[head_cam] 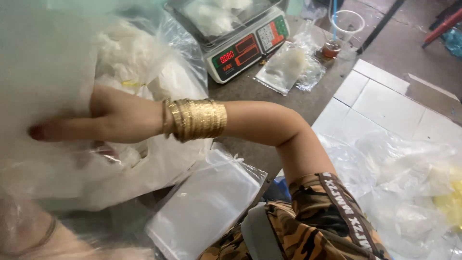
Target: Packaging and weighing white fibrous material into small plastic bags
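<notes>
My right hand [108, 120], with a stack of gold bangles on the wrist, reaches left across a large clear plastic bag [144, 72] full of white lumps. The index finger points straight left along the film. The other fingers curl under and pinch a fold of the bag. My left hand [24, 231] lies at the bottom left, blurred behind the plastic film, with a thin band on the wrist; its fingers are hidden.
A digital scale [245, 45] carrying white lumps on its tray stands at the back of the grey table [288, 96]. Small filled bags [286, 65] and a plastic cup [347, 24] lie beside it. A stack of flat clear bags [207, 202] sits near me. More plastic bags [409, 183] lie on the tiled floor, right.
</notes>
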